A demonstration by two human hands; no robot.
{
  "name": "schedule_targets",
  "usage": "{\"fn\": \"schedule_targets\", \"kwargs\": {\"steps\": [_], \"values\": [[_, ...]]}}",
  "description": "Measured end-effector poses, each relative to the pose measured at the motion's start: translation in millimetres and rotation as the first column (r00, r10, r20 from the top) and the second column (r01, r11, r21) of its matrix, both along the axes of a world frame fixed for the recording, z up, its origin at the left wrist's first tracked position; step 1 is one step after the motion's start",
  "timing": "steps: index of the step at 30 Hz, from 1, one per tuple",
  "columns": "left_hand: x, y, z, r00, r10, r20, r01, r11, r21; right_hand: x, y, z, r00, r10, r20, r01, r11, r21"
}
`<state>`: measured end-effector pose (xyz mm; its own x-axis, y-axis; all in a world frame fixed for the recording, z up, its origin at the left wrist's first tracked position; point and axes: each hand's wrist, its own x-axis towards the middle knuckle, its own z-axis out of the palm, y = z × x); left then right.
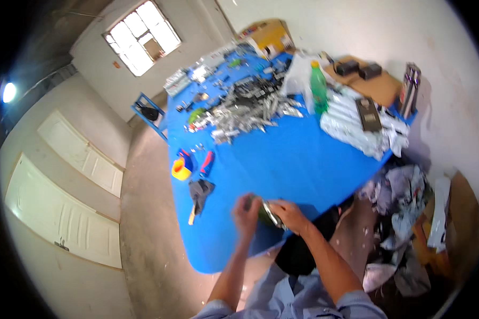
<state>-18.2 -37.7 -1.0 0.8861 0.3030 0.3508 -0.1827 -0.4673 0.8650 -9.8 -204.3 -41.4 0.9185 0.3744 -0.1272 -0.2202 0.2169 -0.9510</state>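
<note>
My right hand is closed round a small shiny silver piece, close to the table's near edge. A dark green part shows beside the silver one; I cannot make out its kind. My left hand is just left of it, smeared by motion, so its fingers and anything in them are unclear. Left of my hands a dark grey cloth lies on the blue tabletop, with a wooden handle sticking out. Beyond it lie a red-and-blue handled tool and a yellow-and-blue tape roll.
A heap of silver and black pieces covers the table's far middle. Right of it stand a green bottle, plastic-wrapped packs and a dark box. Crumpled plastic bags and cardboard lie on the floor at right.
</note>
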Motion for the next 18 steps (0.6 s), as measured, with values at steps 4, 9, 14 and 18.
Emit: {"fn": "schedule_targets", "kwargs": {"steps": [4, 9, 14, 18], "values": [[17, 3, 1, 1.000, -0.016, 0.008, 0.016, 0.999, -0.043, 1, -7, 8, 0.994, 0.042, -0.102, -0.022, 0.982, 0.190], [1, -3, 19, 0.997, -0.070, -0.010, 0.069, 0.991, -0.114, 4, -12, 7, 0.979, 0.044, -0.199, 0.041, 0.915, 0.402], [-46, -26, 30, 0.961, -0.272, -0.036, 0.275, 0.957, 0.093, 8, -5, -7, 0.985, -0.030, -0.171, 0.094, 0.921, 0.378], [-54, -36, 36, 0.957, -0.287, 0.035, 0.262, 0.914, 0.310, 3, -6, 4, 0.981, -0.031, -0.194, 0.103, 0.922, 0.374]]}}
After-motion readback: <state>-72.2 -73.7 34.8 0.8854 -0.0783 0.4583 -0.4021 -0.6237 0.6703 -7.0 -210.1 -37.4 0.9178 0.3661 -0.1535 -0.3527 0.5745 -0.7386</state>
